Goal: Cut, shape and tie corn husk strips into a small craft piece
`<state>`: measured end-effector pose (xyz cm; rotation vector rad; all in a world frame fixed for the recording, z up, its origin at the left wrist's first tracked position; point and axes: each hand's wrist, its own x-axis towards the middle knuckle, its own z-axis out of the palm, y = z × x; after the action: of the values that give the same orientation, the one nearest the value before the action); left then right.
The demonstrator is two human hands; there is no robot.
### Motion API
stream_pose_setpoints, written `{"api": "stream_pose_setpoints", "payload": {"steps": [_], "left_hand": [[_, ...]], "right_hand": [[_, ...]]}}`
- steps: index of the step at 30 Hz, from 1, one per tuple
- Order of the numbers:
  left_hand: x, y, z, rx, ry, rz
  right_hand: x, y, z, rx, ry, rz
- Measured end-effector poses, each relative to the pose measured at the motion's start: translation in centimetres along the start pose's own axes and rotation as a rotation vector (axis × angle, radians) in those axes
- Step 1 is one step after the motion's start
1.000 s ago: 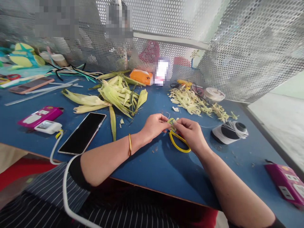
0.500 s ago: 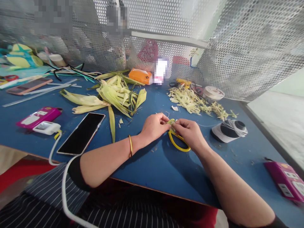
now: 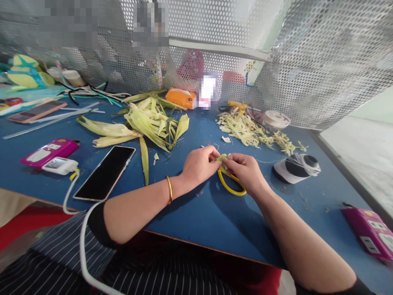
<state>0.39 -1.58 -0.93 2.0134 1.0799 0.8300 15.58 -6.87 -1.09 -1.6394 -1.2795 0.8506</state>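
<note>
My left hand (image 3: 199, 164) and my right hand (image 3: 244, 172) meet over the blue table (image 3: 196, 213), fingertips pinched together on a small folded green leaf piece (image 3: 221, 157). Under my right hand lie yellow-handled scissors (image 3: 229, 187), partly hidden by the fingers. A gold bangle sits on my left wrist. A pile of long green leaves (image 3: 147, 121) lies beyond my left hand, and a heap of pale leaf trimmings (image 3: 248, 131) lies beyond my right.
A black phone (image 3: 106, 172) with a white cable lies at the left, beside a magenta power bank (image 3: 49, 151). A white thread spool (image 3: 296, 168) sits to the right, another magenta device (image 3: 370, 233) at the far right. Perforated metal screens close the back.
Both hands stay pinched on the leaf piece with only slight finger movement; the view has shifted a little.
</note>
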Motion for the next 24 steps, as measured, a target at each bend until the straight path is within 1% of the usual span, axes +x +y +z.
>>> {"api": "stream_pose_setpoints", "payload": {"steps": [4,8,12,15,20,24], "left_hand": [[-0.24,0.13,0.01,0.061,-0.007,0.032],[-0.24,0.15,-0.04,0.074,-0.006,0.039],[-0.07,-0.07,0.01,0.042,0.004,0.039],[-0.04,-0.29,0.12,0.026,-0.018,0.06],[-0.04,-0.21,-0.08,0.028,-0.05,0.087],[-0.05,0.03,-0.24,-0.009,-0.105,0.069]], "right_hand": [[-0.19,-0.15,0.07,-0.008,0.012,0.004],[-0.15,-0.01,0.15,0.013,0.014,0.013],[0.04,-0.03,0.08,0.139,0.035,0.023],[0.1,-0.1,-0.01,0.226,0.04,0.0],[0.04,-0.15,-0.06,0.197,-0.018,-0.004],[0.03,-0.36,-0.22,0.209,0.033,0.015]]}}
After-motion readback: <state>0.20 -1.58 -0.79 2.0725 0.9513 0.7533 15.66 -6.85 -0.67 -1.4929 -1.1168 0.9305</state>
